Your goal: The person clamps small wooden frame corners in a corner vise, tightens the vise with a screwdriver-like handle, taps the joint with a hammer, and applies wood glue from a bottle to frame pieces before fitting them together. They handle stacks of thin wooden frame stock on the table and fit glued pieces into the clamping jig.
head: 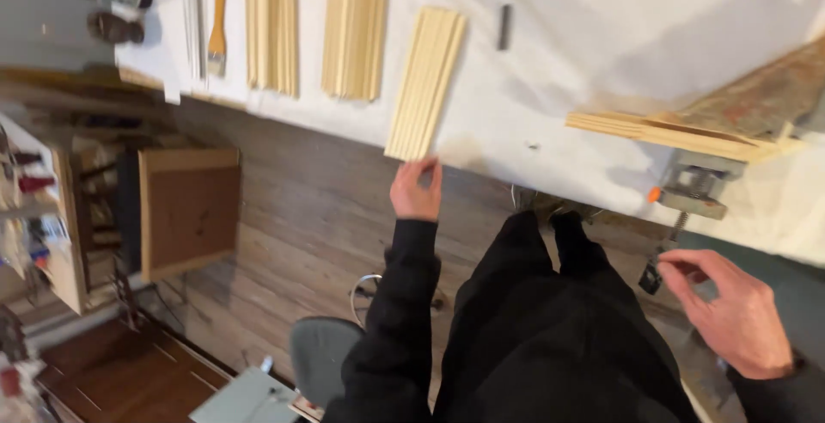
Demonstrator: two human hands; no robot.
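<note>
My left hand point(416, 189) reaches to the near end of a stack of pale wooden slats point(426, 82) that lies on the white-covered workbench point(584, 70); its fingers touch the stack's end at the bench edge. My right hand point(737, 313) hovers below the bench at the lower right, fingers loosely curled, close to the black handle of a clamp point(693, 191) with an orange part. The clamp grips a pile of slats point(670, 133) under a rough board point(765, 96). Nothing is in the right hand.
Two more slat bundles point(273, 34) point(356, 26), a paintbrush point(217, 41) and a small dark block point(504, 27) lie on the bench. Below are a wooden floor, a brown boxed panel point(189, 208), a grey stool seat point(322, 356) and cluttered shelves point(43, 217) at left.
</note>
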